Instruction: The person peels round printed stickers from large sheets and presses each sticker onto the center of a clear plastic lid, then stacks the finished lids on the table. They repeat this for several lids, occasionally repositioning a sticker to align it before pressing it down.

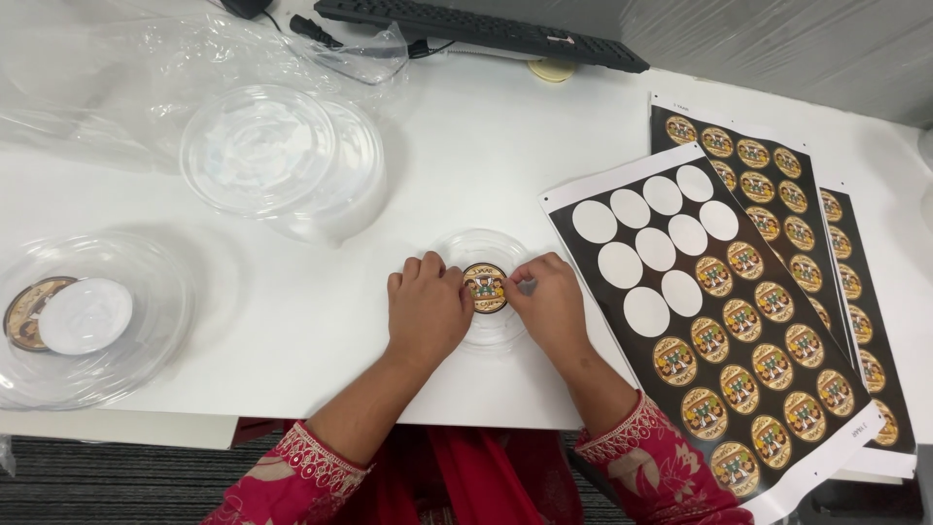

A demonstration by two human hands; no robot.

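Fingertips of both hands met on a round brown-and-gold sticker (484,288) that lay at the centre of a clear plastic lid (483,249) on the white surface (292,321). The left hand (426,309) pressed the sticker's left edge with curled fingers, its grip closed down flat rather than clasping anything; the right hand (550,303) pinched at the sticker's right edge. Just right of the lid lay a sticker sheet (724,321) with several circles already peeled away, overlapping two more sheets (777,170). A stack of clear lids (282,160) sat well behind the hands, and a clear bowl (146,331) stood far left.
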